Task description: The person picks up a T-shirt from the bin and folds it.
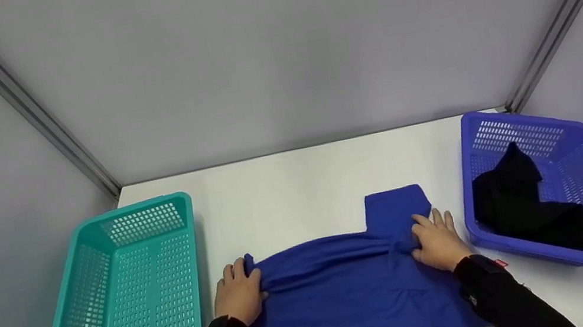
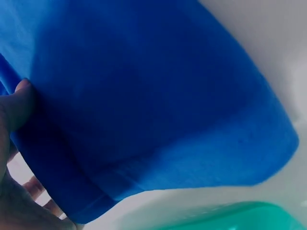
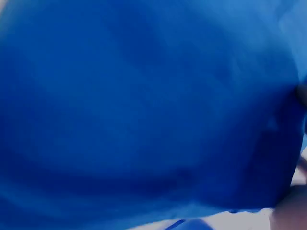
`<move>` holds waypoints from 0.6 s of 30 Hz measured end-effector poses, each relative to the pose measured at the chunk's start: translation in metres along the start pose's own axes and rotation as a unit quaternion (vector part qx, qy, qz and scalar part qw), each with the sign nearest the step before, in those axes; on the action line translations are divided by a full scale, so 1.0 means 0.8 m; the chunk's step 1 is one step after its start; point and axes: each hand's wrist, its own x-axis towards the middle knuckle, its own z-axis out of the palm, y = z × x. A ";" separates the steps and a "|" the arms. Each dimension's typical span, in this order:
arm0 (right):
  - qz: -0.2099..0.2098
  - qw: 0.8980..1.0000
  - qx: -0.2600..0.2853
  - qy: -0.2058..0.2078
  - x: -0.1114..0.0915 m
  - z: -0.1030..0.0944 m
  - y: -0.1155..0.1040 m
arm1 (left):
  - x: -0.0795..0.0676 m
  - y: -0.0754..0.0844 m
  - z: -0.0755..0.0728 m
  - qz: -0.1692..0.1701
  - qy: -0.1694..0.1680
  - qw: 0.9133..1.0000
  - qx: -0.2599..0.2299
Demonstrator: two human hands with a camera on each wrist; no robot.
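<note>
From my head view I have a blue garment (image 1: 346,303) laid across the near part of the white table (image 1: 302,191), between two baskets, with creases along its far edge and a squarish flap (image 1: 394,206) standing out towards the back wall (image 1: 295,49). My left hand (image 1: 240,295) pinches the garment's left end, thumb on top and fingers under the edge, as the left wrist view shows. My right hand (image 1: 438,240) holds the cloth near the base of the flap between thumb and forefinger, the other fingers stretched out; the right wrist view is nearly filled with blue cloth, so I cannot tell from there how tightly it grips. Close on my left is a teal basket (image 1: 136,286), its rim just beside that hand and boxing in that side. On the right, a purple basket (image 1: 573,162) bounds the space, holding a black cloth (image 1: 535,216) that spills over the near right corner of its rim. My dark sleeves cross the table's near edge, the right one (image 1: 516,297) hiding a little of the garment's near corner
</note>
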 end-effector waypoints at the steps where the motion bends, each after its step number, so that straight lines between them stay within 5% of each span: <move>1: 0.004 1.000 0.008 -0.009 0.001 -0.001 0.000 | 0.000 0.000 -0.001 0.000 -0.002 1.000 -0.002; 11: 0.064 0.996 0.031 -0.050 0.004 -0.006 0.002 | 0.001 0.002 -0.004 0.019 0.014 1.000 0.008; 18: 0.029 0.997 0.059 -0.048 0.008 -0.009 0.005 | 0.006 0.004 -0.004 0.030 0.025 0.999 0.004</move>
